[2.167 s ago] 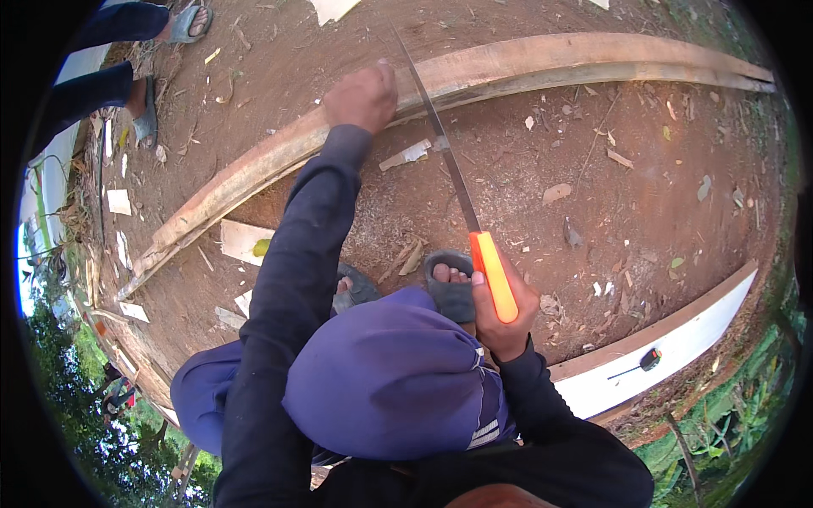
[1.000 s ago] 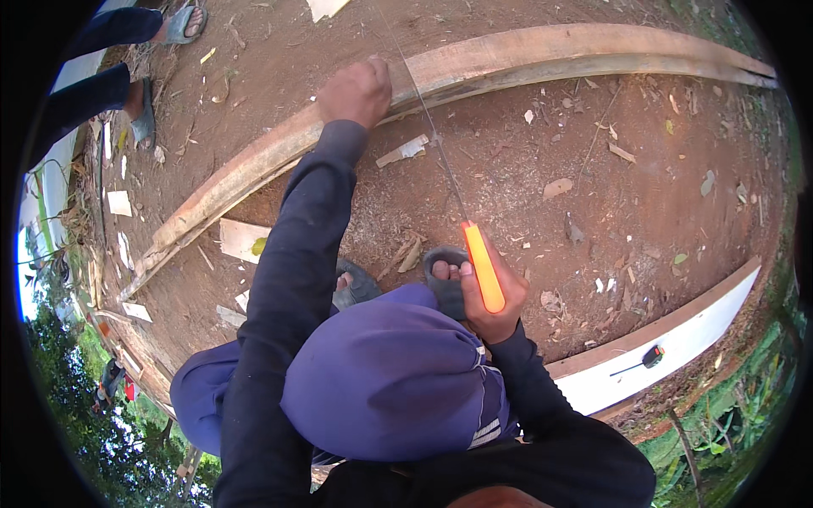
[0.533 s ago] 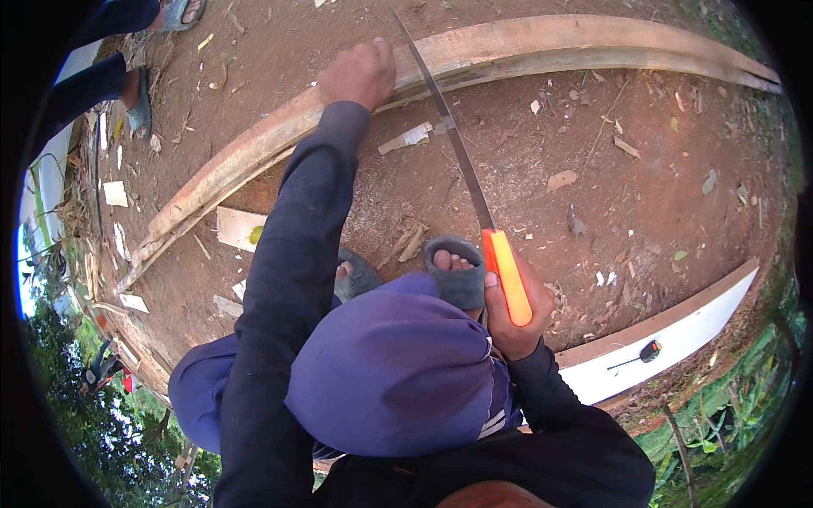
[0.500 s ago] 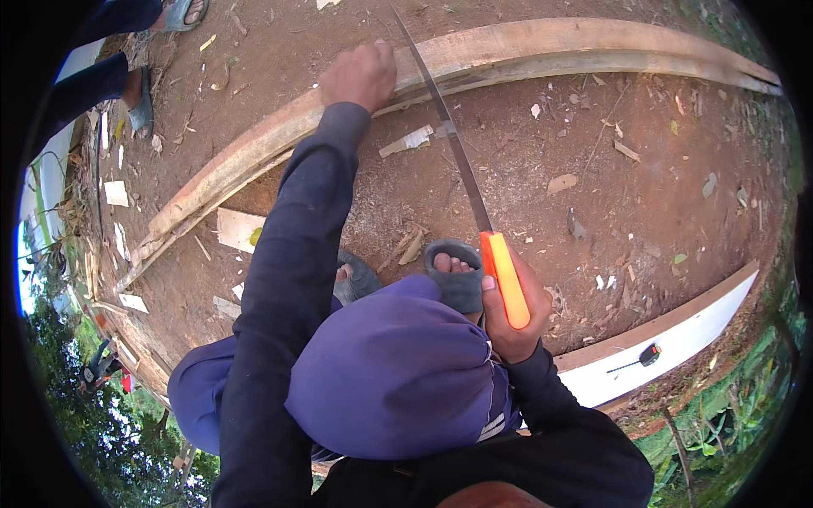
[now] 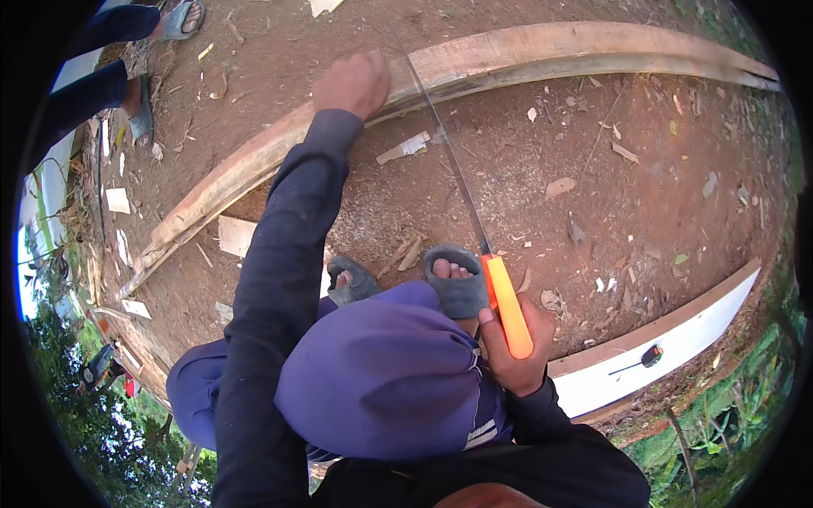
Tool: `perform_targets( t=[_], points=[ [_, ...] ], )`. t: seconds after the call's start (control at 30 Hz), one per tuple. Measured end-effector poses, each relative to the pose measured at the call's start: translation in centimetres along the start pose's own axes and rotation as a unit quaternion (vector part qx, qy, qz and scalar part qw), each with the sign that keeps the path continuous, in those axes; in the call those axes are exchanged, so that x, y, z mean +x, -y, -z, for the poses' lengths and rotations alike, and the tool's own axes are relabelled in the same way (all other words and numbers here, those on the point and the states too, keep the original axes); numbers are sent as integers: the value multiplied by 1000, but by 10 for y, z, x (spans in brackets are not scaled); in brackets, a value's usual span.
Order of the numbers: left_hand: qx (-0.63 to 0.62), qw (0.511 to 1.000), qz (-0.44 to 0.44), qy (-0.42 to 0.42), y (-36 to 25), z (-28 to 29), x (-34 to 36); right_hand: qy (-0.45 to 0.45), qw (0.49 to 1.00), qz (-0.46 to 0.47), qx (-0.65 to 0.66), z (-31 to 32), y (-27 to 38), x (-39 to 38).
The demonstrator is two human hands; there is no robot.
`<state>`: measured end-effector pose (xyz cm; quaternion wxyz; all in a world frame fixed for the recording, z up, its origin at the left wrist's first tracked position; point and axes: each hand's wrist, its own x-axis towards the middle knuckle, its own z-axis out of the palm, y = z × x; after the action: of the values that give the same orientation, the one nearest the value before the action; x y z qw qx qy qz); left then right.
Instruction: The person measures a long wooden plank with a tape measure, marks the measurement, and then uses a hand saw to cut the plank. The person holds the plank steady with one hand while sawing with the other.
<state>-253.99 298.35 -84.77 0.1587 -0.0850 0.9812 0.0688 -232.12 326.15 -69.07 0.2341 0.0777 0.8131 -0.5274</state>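
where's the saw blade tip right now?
In the head view, upper centre: the saw runs from the right hand up across the long wooden plank, its tip just right of the left hand.

sleeves: long, dark navy, kinda snug and wrinkly, running right down to both wrists
left hand [image 5: 354, 83]: bare, no glove, ribbed cuff sits just behind it
right hand [image 5: 514, 349]: bare too, dark cuff at the wrist
legs: purple-blue trousers or shorts, looks like there's a pale stripe near the hem
feet: grey rubber slide sandals [image 5: 457, 281], wide single strap, toes poking out the front
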Motion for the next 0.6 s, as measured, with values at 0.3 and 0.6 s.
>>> perform_targets(
  t=[0.3,0.6],
  points=[
    [27,997,-8,-67,4,-14,-9,-72,996,45,12,-25,15,30],
    [23,997,-8,-78,5,-12,-6,-93,991,73,63,-62,-17,76]
  ],
)
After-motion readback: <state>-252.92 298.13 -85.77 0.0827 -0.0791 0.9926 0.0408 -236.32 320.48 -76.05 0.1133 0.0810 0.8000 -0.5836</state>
